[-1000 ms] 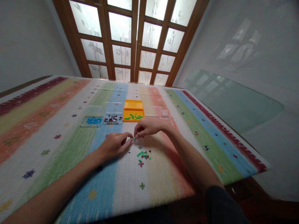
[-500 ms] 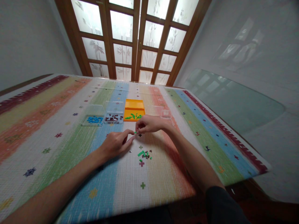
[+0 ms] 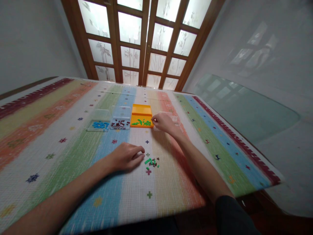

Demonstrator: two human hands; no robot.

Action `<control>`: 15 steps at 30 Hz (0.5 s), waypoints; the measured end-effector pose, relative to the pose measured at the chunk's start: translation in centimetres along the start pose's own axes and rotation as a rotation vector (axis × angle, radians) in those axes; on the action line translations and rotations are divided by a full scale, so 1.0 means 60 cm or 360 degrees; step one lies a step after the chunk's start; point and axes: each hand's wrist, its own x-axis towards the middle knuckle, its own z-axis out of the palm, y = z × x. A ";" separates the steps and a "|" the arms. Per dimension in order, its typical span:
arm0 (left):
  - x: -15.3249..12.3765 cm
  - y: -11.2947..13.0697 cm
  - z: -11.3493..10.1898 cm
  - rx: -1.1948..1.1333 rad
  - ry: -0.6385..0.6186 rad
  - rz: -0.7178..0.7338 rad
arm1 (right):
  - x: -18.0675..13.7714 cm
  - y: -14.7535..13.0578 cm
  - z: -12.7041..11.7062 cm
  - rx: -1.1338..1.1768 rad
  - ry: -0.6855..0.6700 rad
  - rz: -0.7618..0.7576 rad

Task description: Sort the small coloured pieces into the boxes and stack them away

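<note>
My right hand point(image 3: 163, 122) reaches to the right front corner of the orange tray point(image 3: 141, 112), fingers pinched together; what they hold is too small to make out. Green pieces point(image 3: 141, 122) lie along the tray's front. My left hand point(image 3: 127, 157) rests on the striped tablecloth with its fingers curled and close together, fingertips just left of a small pile of green and dark pieces point(image 3: 152, 162).
Left of the orange tray stand a clear box of dark pieces point(image 3: 119, 123) and a clear box of blue pieces point(image 3: 99, 125). Another clear box point(image 3: 175, 118) sits behind my right hand. The table's right edge point(image 3: 234, 137) runs close to a wall.
My right hand has moved away from my left hand, forward to the orange tray's corner. My left hand has slid slightly towards the small pile and settled on the cloth.
</note>
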 end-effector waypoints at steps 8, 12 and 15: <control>-0.001 0.009 0.005 -0.0030 -0.0153 -0.0002 | -0.009 -0.006 -0.019 0.0097 -0.0046 -0.0161; -0.002 0.005 0.013 -0.0033 -0.0121 0.0057 | -0.015 -0.018 -0.030 0.0093 -0.0193 -0.0287; -0.002 0.003 0.013 -0.0075 -0.0108 0.0065 | -0.020 -0.028 -0.041 0.0101 -0.0405 -0.0467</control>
